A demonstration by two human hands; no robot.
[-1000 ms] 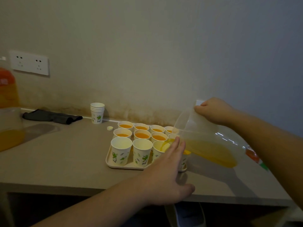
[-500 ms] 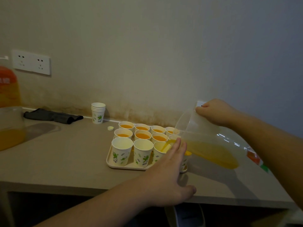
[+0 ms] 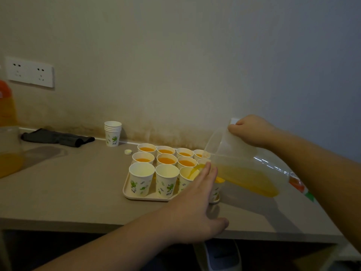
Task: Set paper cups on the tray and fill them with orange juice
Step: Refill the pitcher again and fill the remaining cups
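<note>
Two front-row cups (image 3: 141, 178) stood unfilled. The bottle (image 3: 244, 169), held in the right grip (image 3: 252, 131), was tilted for pouring; the left grip (image 3: 197, 200), wide, steadied the receiving cup (image 3: 185, 179).

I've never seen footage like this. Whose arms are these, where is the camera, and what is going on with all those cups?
There is no robot here: a person wears a camera on the head, looking down at their own arms. The right hand grips a clear plastic pitcher of orange juice, tilted over the front row of white paper cups with green leaf prints standing on a beige rectangular tray. The cups behind already hold juice. The left hand is open, fingers straight, beside the cup being filled. On the grey countertop also stand a stack of spare paper cups, a small white bottle cap and a dark folded cloth.
</note>
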